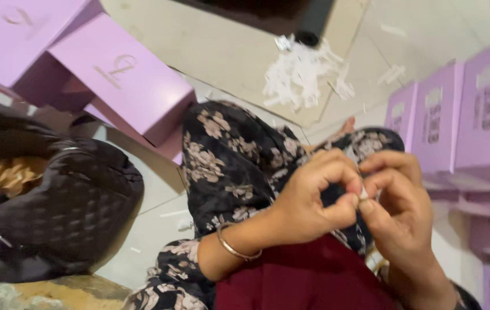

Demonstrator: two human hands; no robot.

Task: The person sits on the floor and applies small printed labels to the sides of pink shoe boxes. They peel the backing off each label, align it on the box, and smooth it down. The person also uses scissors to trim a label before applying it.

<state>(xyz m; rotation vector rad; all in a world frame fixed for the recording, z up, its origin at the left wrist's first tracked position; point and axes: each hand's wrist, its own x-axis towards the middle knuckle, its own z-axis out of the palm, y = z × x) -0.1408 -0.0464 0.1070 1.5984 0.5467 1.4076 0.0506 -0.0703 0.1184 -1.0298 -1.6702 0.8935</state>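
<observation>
The pale tiled floor carries lilac boxes at the upper left of the frame, more lilac boxes stacked along the right edge, a black quilted bag at the lower left, and a heap of white paper scraps at upper centre.

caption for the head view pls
Left hand and right hand pinch a small white piece over floral fabric, lilac boxes around.

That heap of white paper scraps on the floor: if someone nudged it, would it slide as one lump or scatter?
The white scraps would probably scatter: they lie as loose, separate strips, with a few strays beside the pile. They look thin and light, so likely floppy and hard to pinch up off the smooth floor.
</observation>
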